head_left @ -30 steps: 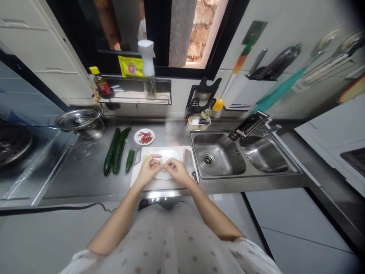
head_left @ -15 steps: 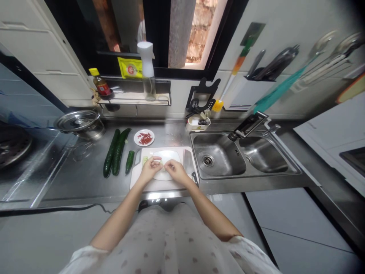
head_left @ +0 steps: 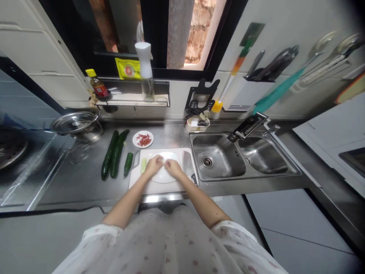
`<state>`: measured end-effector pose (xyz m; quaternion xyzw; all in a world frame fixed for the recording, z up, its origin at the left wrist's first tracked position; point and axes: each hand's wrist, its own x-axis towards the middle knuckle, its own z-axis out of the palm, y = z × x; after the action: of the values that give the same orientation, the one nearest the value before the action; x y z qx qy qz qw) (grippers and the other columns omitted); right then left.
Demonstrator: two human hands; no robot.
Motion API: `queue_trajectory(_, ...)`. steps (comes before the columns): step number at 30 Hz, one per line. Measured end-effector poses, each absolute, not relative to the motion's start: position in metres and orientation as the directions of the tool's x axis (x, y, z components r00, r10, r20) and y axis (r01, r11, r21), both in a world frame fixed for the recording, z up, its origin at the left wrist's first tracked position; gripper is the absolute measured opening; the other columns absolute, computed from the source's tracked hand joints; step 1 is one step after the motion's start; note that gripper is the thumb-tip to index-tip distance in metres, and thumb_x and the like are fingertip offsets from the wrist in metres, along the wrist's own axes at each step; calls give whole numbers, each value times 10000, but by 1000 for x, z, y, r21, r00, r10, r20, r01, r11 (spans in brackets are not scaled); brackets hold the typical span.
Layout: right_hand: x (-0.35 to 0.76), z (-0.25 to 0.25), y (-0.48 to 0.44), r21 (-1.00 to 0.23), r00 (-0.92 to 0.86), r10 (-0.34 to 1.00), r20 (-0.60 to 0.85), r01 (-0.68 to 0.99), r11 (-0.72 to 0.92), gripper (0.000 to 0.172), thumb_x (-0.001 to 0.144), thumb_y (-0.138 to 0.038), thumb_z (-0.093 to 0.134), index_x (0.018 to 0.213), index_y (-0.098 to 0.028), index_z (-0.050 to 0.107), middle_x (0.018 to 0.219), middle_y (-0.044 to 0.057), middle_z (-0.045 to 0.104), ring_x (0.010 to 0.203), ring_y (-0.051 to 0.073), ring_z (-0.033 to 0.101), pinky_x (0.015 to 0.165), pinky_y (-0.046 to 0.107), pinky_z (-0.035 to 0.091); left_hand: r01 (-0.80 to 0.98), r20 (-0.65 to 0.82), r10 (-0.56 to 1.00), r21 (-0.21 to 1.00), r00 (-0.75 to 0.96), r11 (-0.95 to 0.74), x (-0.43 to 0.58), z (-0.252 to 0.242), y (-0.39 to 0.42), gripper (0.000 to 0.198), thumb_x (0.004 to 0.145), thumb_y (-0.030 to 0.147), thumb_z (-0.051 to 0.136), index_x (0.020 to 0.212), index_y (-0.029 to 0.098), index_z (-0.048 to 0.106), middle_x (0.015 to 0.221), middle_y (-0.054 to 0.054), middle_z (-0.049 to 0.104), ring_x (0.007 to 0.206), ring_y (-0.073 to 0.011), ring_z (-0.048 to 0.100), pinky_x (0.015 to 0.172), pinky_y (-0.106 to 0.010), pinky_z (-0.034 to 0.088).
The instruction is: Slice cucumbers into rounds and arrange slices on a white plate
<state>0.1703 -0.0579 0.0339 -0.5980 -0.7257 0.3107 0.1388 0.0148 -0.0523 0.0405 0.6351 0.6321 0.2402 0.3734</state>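
Note:
Over a white plate (head_left: 164,177) on the white cutting board (head_left: 136,185), my left hand (head_left: 154,166) and my right hand (head_left: 173,168) face each other with fingertips pinched close together. Between them shows a small pale green bit, apparently a cucumber slice (head_left: 163,161); both hands seem to hold it, though fingers partly cover it. Left of the plate, cucumber slices (head_left: 143,166) lie in a row on the board. A knife (head_left: 187,163) with a dark handle rests at the board's right side. Beside the board lies a short cucumber piece (head_left: 128,164).
Two whole cucumbers (head_left: 109,158) lie further left, near a lidded steel pot (head_left: 78,125). Behind the board stands a small plate (head_left: 135,141) of chopped red bits. A double sink (head_left: 218,176) with a faucet (head_left: 248,128) adjoins the board's right. A shelf (head_left: 128,99) holds bottles.
My left hand has shifted right, over the plate, uncovering more of the cucumber slices. Both hands have drawn slightly away from me and remain pinched together. The view has shifted a little.

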Motion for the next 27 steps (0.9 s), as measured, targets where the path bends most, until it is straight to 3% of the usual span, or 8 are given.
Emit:
queue_trajectory(5,167,31,-47,-446,-221,951,-214,889,106,253,935,-229,427,930,-151,667,960,94,696,879,163,589,740,226,364,776,-168,976,630,137,0,19,35,-36,274,793,180,580,1059,211,638,869,-24,685,791,-165,605,697,-242,420)
queue_trajectory(10,167,32,-49,-365,-229,948,-219,921,138,264,953,-230,395,1053,-166,631,1080,93,656,975,165,576,791,233,377,836,-112,978,543,174,-86,19,30,-37,265,820,231,588,1082,214,622,1013,-50,660,940,-193,590,795,-272,432)
queue_trajectory(16,164,38,-69,-199,-215,934,-284,966,162,363,1002,-317,284,1167,-219,592,1090,96,636,962,182,595,778,265,411,862,-25,975,472,220,-182,15,21,-46,231,899,286,516,1064,219,663,1064,-72,614,1044,-211,550,883,-301,428)
queue_trajectory(27,161,42,-67,-137,-222,923,-315,973,187,451,1016,-345,205,1280,-261,561,1050,101,679,923,186,638,778,279,428,885,-44,981,441,190,-152,21,17,-37,247,920,329,488,1024,237,692,1022,-65,603,988,-202,557,818,-290,434)
